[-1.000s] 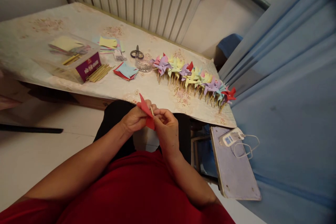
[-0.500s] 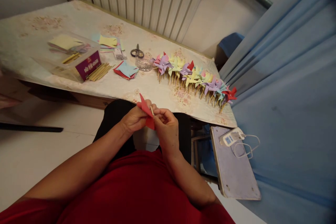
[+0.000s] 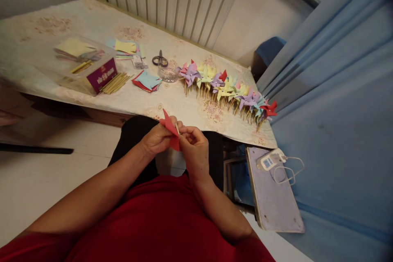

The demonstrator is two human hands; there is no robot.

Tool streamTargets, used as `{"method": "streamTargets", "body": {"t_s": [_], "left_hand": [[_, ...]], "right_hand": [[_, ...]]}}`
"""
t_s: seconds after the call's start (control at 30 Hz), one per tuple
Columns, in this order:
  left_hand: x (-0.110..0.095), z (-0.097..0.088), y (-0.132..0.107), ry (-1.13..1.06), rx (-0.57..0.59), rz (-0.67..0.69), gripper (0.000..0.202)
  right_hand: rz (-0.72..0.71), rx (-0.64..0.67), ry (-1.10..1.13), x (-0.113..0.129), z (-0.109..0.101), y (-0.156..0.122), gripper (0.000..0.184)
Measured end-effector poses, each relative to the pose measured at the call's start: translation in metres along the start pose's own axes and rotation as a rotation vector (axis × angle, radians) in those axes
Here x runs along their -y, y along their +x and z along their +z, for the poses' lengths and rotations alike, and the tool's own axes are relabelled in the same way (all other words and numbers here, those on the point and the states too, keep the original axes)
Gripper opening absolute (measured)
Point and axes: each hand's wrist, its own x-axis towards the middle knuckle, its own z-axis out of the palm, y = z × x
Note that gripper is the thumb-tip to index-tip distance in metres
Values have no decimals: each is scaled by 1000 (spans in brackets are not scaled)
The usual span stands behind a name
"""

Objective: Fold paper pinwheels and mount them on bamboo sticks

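Note:
Over my lap, at the table's front edge, a red piece of paper (image 3: 170, 123) is held upright between my hands. My left hand (image 3: 157, 137) is closed around its left side, with a short pale stick end (image 3: 177, 128) showing near the fingertips. Pressed against the paper's right edge, my right hand (image 3: 195, 147) is closed in a pinch; its fingertips partly hide what lies between them. Beyond my hands are a stack of cut paper squares (image 3: 147, 80), a clear dish of small metal pins (image 3: 168, 75) and scissors (image 3: 160, 59).
Finished paper pinwheels (image 3: 225, 90) on sticks lie in a row on the right of the table. At left stand a clear plastic box (image 3: 101, 74), a bundle of sticks (image 3: 115, 83) and more paper (image 3: 125, 46). A stool (image 3: 278, 196) holds a white plug device (image 3: 270, 160) with a cable.
Almost nothing differs. Both hands keep their hold on the red paper, and the view has shifted very slightly.

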Motion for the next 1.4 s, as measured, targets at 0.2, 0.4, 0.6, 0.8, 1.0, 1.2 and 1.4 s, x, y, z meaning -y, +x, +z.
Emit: {"method": "streamTargets", "body": {"t_s": [0.2,0.4,0.6,0.8,1.0,1.2,1.4], "left_hand": [[1,-2,-1,-15,8,1,30],[0,-2,-1,-10,-6,-5,32],[0,-2,-1,16,21,10,31],[-1,-1,-1,32,21,9,31],[0,-6,0,63,-25,14,30],[-1,-3,-1,50,6,13,30],[-1,-7,-1,48,3,14,28]], "right_hand": [[1,7,15,-1,-1,-1,15],[4,-3,-3,0,0,0,13],[-6,12,-16,0,-1,0,15],[-46,10,33,-3,-1,1,13],[-89,-40,-75,-5,0,1,13],[-183,-43,-131,-13,-1,0,9],[-243,-55,-188,-19,0,1,7]]}}
